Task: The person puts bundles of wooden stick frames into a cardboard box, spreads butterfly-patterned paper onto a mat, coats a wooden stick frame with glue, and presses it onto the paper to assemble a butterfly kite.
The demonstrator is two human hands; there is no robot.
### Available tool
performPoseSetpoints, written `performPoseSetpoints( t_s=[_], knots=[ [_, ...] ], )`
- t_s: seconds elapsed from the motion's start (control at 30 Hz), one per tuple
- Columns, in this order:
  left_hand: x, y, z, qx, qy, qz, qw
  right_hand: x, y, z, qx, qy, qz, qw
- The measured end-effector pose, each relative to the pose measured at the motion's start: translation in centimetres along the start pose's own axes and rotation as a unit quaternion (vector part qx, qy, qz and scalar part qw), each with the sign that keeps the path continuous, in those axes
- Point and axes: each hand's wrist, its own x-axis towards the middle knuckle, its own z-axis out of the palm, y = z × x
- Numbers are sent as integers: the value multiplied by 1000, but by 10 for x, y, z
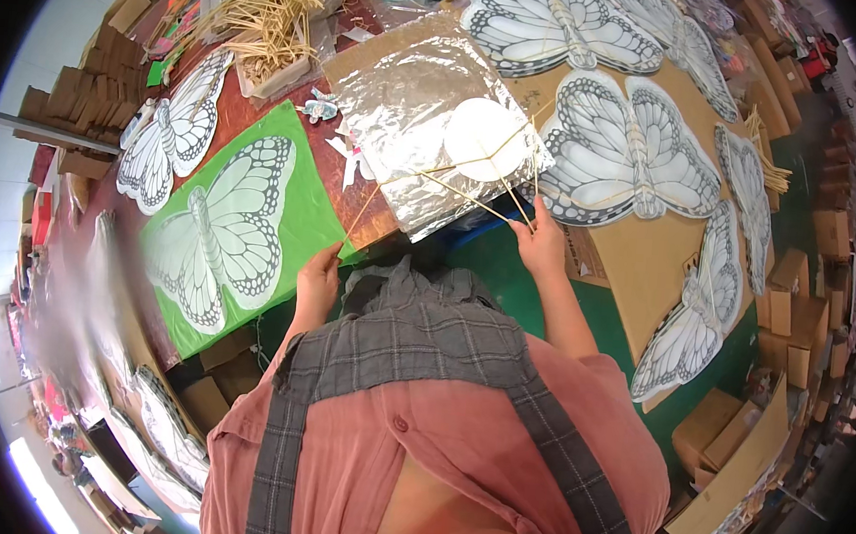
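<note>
Left hand [318,277] closed around near end of a thin pale bamboo stick [360,215], at near edge of the green sheet printed with a black-and-white butterfly [242,229]

Right hand [539,243] pinched together on near ends of several thin bamboo sticks [472,199], just beyond near right corner of the crinkled silver foil square [414,117]

Sticks crossing over foil square and the white paper disc [484,139] lying on its right part, fanned out from right hand toward far and left

Foil square at middle of the reddish-brown desk [259,121], green sheet just left of it

Black-and-white butterfly cut-outs on brown cardboard [634,152] to right, touching foil edge

Heap of loose bamboo sticks [272,13] far left
</note>
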Motion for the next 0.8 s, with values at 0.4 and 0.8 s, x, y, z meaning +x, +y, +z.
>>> performPoseSetpoints(
  t_s=[0.4,0.8],
  knots=[
    [29,39,5,-41,-8,-24,999,13,13,-9,149,87,81,982],
    [-13,-23,1,-93,27,-130,987,20,34,6,220,66,107,968]
  ],
)
